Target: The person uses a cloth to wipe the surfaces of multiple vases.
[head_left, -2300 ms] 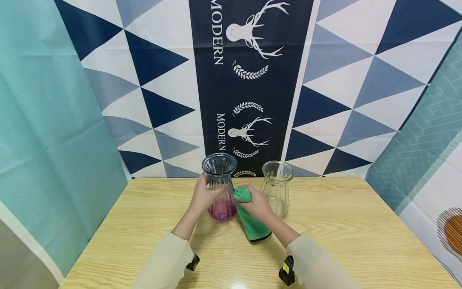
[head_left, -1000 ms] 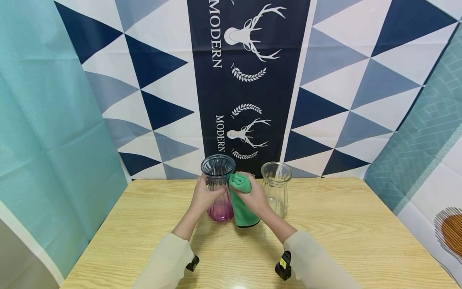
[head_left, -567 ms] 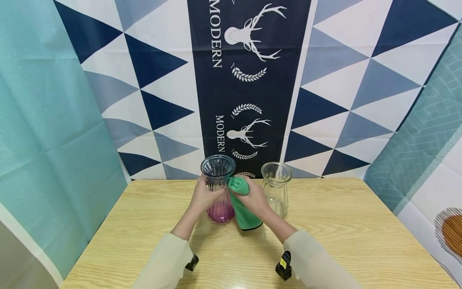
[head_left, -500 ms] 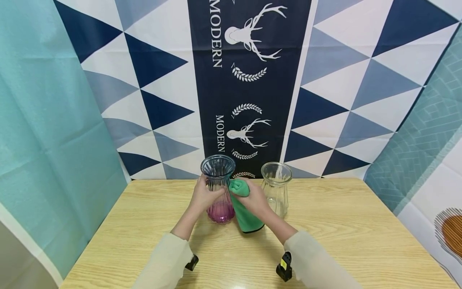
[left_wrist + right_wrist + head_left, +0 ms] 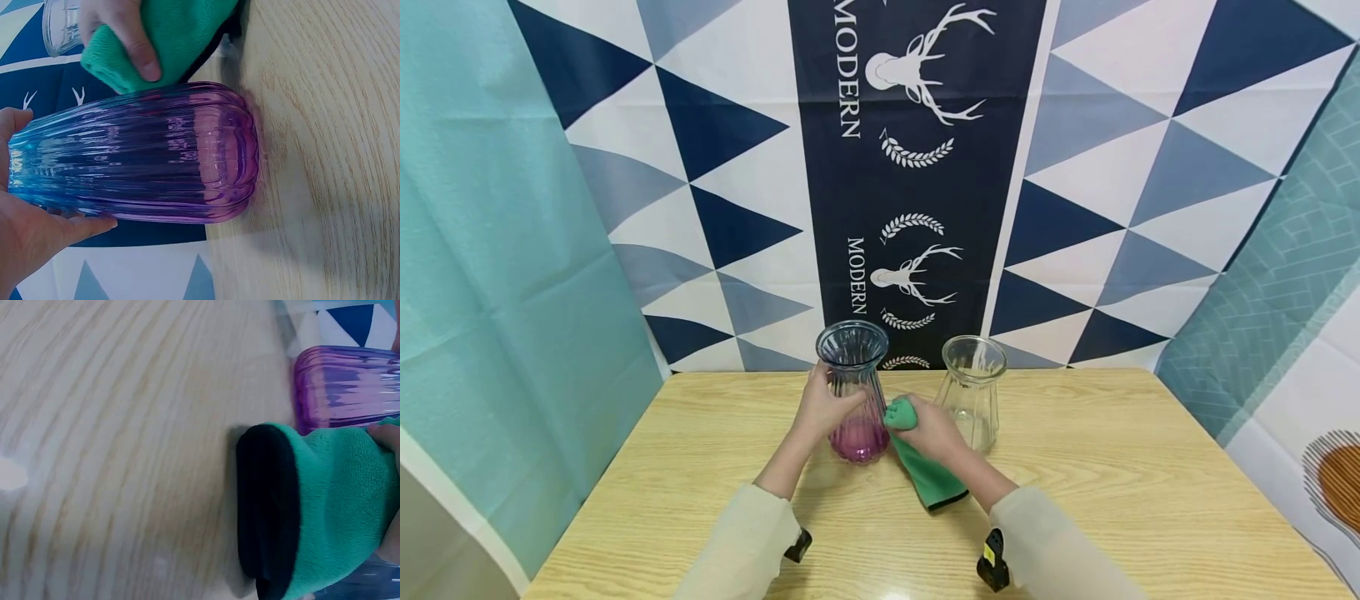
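Note:
A ribbed glass vase (image 5: pixel 861 429), blue at the flared top and pink-purple toward the base, stands upright on the wooden table. My left hand (image 5: pixel 822 408) grips its neck from the left, thumb in front. In the left wrist view the fluted body of the vase (image 5: pixel 144 156) fills the middle. My right hand (image 5: pixel 934 429) holds a bunched green cloth (image 5: pixel 928 475) with a black edge, pressed against the vase's right side. The lower end of the cloth (image 5: pixel 331 506) hangs close over the table in the right wrist view.
A clear glass vase (image 5: pixel 973 400) stands just right of and behind the right hand. The wooden table (image 5: pixel 1112 500) ends at a patterned backdrop (image 5: pixel 917 183). A teal curtain (image 5: pixel 512 275) borders the left side.
My right hand has moved the cloth down along the vase's side, from near the neck toward the lower body, and the cloth's tail swung right. My left hand keeps its grip.

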Demonstrator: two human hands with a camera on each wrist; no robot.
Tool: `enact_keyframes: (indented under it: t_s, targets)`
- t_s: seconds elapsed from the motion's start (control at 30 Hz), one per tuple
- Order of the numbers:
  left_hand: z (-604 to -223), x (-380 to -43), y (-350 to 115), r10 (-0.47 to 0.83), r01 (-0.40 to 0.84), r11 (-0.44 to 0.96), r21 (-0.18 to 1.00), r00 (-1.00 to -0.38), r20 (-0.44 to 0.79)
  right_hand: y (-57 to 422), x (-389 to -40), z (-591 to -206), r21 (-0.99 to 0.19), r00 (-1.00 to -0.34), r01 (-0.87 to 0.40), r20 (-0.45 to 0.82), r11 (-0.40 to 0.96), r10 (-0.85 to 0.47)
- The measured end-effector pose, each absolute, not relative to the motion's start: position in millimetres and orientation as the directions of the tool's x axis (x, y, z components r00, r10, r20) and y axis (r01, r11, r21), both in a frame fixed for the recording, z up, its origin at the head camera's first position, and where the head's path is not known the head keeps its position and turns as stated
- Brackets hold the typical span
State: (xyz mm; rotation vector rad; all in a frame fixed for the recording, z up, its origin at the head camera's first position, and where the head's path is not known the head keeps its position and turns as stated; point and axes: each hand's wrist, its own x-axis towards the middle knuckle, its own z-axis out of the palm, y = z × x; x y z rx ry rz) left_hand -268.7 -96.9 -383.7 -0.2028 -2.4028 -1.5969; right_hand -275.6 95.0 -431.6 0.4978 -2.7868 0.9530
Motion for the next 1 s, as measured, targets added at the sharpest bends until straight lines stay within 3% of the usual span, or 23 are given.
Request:
enact_keyframes:
  t_s: [0.33,0.67,1.0]
  targets:
    - [-384,-267,-97,-0.034,0.25,0.375,0.893,-0.959,0.283,95,-275,-437,-0.519,-0.933,-0.361,0.203,0.775,-0.298]
    - [-385,-267,-96,-0.061,0.237,0.38,0.894,-0.958,0.279,96,-275,-427,-0.698,-0.93,-0.366,0.283,0.615,-0.232]
    - [-387,-268,-96,-0.041,0.288,0.367,0.884,-0.945,0.325,87,-278,-404,-0.767,-0.913,-0.405,0.371,0.498,-0.17]
